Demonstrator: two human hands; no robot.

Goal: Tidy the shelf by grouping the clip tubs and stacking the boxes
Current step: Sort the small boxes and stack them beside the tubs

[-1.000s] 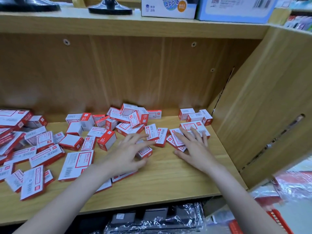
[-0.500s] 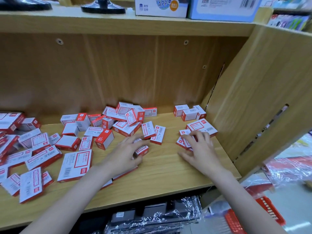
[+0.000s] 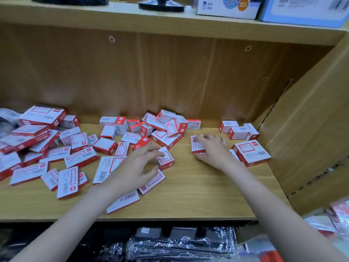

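Boxes, small red-and-white ones, lie scattered all over the wooden shelf [image 3: 188,195]. Left hand [image 3: 132,167] has its fingers half curled, touching a small box [image 3: 166,159] at its fingertips. Right hand [image 3: 213,150] curls its fingers over another box [image 3: 196,144], with a bigger box [image 3: 251,152] just to its right.

A light wood-grain shelf [image 3: 198,195] carries many small red-and-white boxes [image 3: 105,145], strewn thickly over its left half and piled against the back panel near the middle. At the back right corner three small boxes [image 3: 238,129] sit together, and a larger flat box [image 3: 252,152] lies just in front of them beside the side wall.
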